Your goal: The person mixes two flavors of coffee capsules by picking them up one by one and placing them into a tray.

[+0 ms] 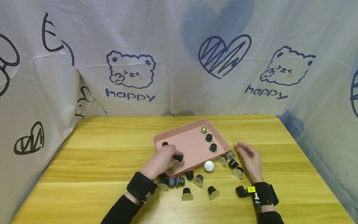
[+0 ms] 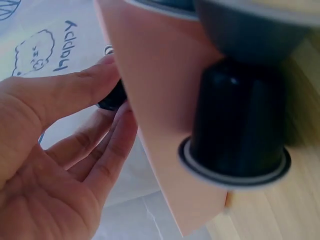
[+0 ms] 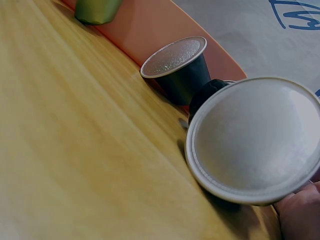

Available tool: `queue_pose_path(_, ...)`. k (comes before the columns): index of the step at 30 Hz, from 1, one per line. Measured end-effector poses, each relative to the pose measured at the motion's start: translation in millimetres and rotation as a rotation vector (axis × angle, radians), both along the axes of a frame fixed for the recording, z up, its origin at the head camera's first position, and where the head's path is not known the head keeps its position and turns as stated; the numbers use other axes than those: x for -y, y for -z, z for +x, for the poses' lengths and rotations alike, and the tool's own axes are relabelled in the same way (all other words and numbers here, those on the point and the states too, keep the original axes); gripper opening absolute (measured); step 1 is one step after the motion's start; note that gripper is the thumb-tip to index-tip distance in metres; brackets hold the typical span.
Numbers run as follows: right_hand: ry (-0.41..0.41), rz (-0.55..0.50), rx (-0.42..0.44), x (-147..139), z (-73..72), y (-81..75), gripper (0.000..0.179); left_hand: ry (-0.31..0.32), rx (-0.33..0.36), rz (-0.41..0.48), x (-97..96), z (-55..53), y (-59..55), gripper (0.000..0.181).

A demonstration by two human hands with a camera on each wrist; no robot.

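Over the left part of the pink tray, my left hand pinches a black coffee capsule between thumb and fingers. The left wrist view shows that capsule partly hidden behind the tray's wall. Inside the tray, a gold capsule and two black capsules stand in a row along the right side. Another black capsule sits at the left end, partly behind my left hand. My right hand lies by the tray's right corner with loosely bent fingers, holding nothing, beside several loose capsules.
On the wooden table, several dark capsules cluster along the tray's front edge. A silver-lidded capsule lies lid up near it. Two black capsules, one upright and one tipped, are closer to me. A printed cloth hangs behind.
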State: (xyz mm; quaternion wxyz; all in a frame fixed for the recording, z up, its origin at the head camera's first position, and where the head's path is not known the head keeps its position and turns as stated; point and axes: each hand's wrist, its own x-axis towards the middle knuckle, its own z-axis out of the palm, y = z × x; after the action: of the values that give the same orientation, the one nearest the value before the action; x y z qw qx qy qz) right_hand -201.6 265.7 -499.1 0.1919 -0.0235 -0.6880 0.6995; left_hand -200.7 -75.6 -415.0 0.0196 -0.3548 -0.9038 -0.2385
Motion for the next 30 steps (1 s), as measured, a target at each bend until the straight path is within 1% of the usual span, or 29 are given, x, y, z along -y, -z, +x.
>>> queue_pose_path(3,0.0,0.004,0.003,0.0,0.0,0.1,0.033,-0.017,0.036,-0.034,-2.6,0.6,2.0,0.031)
queue_pose_path(6,-0.002,0.002,0.004,-0.3,-0.2,0.3,0.034,-0.025,0.049,-0.069,-5.5,0.2,3.7,0.035)
queue_pose_path(9,-0.003,0.002,0.005,-0.6,-0.4,0.6,0.034,-0.012,0.052,-0.096,-8.5,-0.6,4.5,0.032)
queue_pose_path(14,-0.002,0.007,0.01,-0.8,-0.5,0.8,0.034,0.001,0.035,-0.149,-12.7,-1.6,7.1,0.025)
queue_pose_path(17,-0.002,0.007,0.011,-1.0,-0.7,0.5,0.034,0.002,0.03,-0.157,-14.3,-2.3,9.5,0.025)
queue_pose_path(19,-0.002,0.002,0.011,-1.2,-0.8,0.1,0.034,0.003,0.034,-0.137,-14.2,-3.2,11.0,0.029)
queue_pose_path(21,-0.003,-0.005,0.011,-1.2,-0.7,0.1,0.035,0.007,0.055,-0.061,-10.5,-3.1,10.6,0.036)
queue_pose_path(23,-0.004,-0.009,0.01,-0.8,-0.5,0.1,0.035,-0.011,0.069,0.061,-3.0,-2.5,9.8,0.042)
queue_pose_path(24,-0.006,-0.011,0.01,-0.6,-0.3,0.0,0.035,-0.032,0.078,0.139,2.3,-2.2,9.3,0.043)
queue_pose_path(26,-0.012,-0.019,0.008,-0.3,0.1,-0.1,0.035,-0.11,0.078,0.314,15.8,-1.4,9.3,0.039)
queue_pose_path(27,-0.013,-0.016,0.008,-0.3,0.3,-0.3,0.035,-0.17,0.071,0.396,23.0,-1.4,10.9,0.034)
queue_pose_path(29,-0.011,-0.005,0.008,-0.7,0.6,-0.6,0.035,-0.296,0.095,0.539,36.6,-1.3,14.8,0.024)
queue_pose_path(30,-0.011,-0.004,0.009,-1.2,0.8,-0.7,0.035,-0.347,0.127,0.595,43.1,-1.1,17.8,0.021)
